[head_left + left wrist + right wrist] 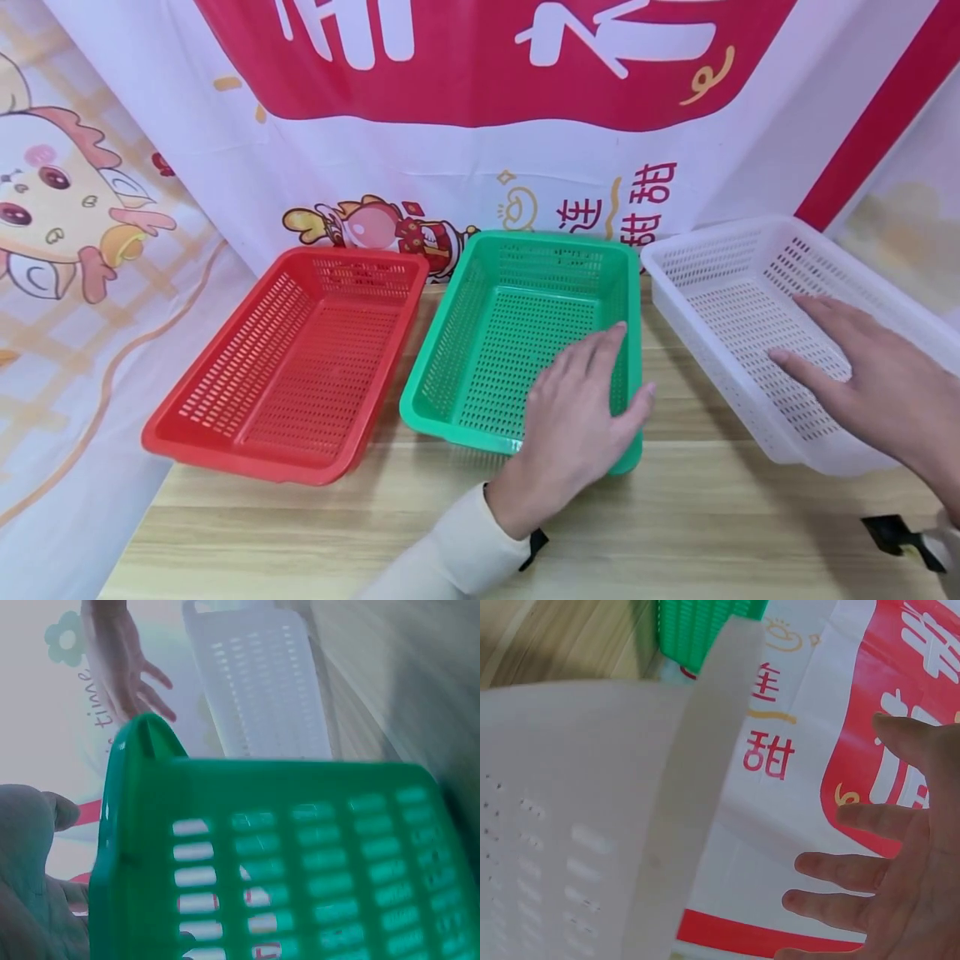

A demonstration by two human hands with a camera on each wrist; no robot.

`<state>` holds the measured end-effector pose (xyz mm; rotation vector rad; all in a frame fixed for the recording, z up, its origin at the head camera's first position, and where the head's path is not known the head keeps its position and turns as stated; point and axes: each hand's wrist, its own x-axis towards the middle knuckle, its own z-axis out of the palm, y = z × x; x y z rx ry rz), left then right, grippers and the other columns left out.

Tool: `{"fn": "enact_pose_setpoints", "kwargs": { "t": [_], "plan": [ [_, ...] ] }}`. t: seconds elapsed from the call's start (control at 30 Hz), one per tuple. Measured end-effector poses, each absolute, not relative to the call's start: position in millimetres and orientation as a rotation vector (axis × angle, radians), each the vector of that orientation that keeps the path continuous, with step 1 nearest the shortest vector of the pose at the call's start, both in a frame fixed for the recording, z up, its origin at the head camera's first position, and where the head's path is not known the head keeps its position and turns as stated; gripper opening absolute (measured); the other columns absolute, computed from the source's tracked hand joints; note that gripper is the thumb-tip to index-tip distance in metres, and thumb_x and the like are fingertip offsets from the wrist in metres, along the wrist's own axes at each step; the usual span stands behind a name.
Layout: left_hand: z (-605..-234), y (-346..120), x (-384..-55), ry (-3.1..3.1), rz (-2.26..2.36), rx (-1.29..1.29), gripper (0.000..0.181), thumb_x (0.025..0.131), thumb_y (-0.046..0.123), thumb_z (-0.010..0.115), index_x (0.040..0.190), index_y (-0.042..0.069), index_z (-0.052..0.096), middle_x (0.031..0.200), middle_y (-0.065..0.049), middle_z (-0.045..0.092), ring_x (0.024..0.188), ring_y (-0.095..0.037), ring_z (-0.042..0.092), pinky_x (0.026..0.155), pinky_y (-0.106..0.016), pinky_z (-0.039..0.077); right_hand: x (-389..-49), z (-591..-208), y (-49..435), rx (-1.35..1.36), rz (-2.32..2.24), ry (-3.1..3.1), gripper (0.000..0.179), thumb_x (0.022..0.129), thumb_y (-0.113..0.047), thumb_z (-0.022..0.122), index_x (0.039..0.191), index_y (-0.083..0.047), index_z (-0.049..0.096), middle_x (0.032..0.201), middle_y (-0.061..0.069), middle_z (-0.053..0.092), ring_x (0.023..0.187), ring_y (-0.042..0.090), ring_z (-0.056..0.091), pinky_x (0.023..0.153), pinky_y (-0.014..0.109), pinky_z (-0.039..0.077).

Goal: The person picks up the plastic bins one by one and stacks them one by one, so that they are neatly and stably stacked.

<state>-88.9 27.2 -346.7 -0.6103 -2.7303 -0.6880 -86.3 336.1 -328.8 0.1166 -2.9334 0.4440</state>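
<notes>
My left hand [573, 408] hovers over the right side of a green plastic basket [517, 350], fingers fairly straight and thumb spread toward the right rim. Nothing is in its grasp. In the left wrist view, the slotted end of the green basket [300, 787] fills the foreground, with the palm beside it. My right hand [873, 375] is held above a white plastic basket [723, 358], also holding nothing. The right wrist view shows the fingers [840, 870] of that hand apart, past the white basket's rim [697, 772]. Both baskets have nothing inside.
An empty red basket [322, 375] sits to the left of the green one on a light wooden table [300, 533]. Behind the row hangs a printed red and white cloth [465, 150]. Another cloth with a cartoon figure [52, 192] covers the left side.
</notes>
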Motion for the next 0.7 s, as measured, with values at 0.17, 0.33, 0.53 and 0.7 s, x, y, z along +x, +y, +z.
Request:
{"fn": "enact_pose_setpoints", "kwargs": {
  "t": [0.17, 0.33, 0.53, 0.7],
  "plan": [
    [-347, 40, -86, -2.74, -0.85, -0.615, 0.066, 0.104, 0.055, 0.051, 0.162, 0.024, 0.04, 0.16, 0.003, 0.051, 0.147, -0.021, 0.05, 0.109, -0.048, 0.054, -87, -332, 347, 0.138, 0.502, -2.887, 0.077, 0.104, -0.039, 0.063, 0.164, -0.005, 0.03, 0.16, 0.037, 0.034, 0.144, 0.06, 0.034, 0.111, 0.078, 0.027],
    [-348, 52, -83, -2.746, -0.979, -0.617, 0.067, 0.105, 0.056, 0.051, 0.163, 0.027, 0.036, 0.164, 0.007, 0.044, 0.15, -0.019, 0.046, 0.107, -0.049, 0.055, -90, -340, 359, 0.123, 0.524, -2.838, 0.076, 0.102, -0.037, 0.065, 0.162, -0.003, 0.032, 0.156, 0.039, 0.038, 0.138, 0.064, 0.038, 0.107, 0.08, 0.029],
    [-347, 69, -81, -2.69, -1.175, -0.607, 0.065, 0.106, 0.052, 0.052, 0.164, 0.028, 0.034, 0.166, 0.007, 0.041, 0.152, -0.017, 0.043, 0.112, -0.05, 0.051, -95, -344, 370, 0.044, 0.502, -2.804, 0.078, 0.103, -0.04, 0.064, 0.161, 0.002, 0.032, 0.154, 0.041, 0.039, 0.133, 0.067, 0.04, 0.107, 0.082, 0.031],
    [-347, 84, -81, -2.614, -1.347, -0.598, 0.062, 0.106, 0.043, 0.055, 0.163, 0.026, 0.037, 0.165, 0.007, 0.041, 0.151, -0.014, 0.043, 0.111, -0.049, 0.051, -99, -346, 381, -0.007, 0.509, -2.767, 0.076, 0.103, -0.039, 0.064, 0.159, 0.004, 0.034, 0.151, 0.042, 0.04, 0.135, 0.066, 0.039, 0.117, 0.078, 0.026]
  ]
}}
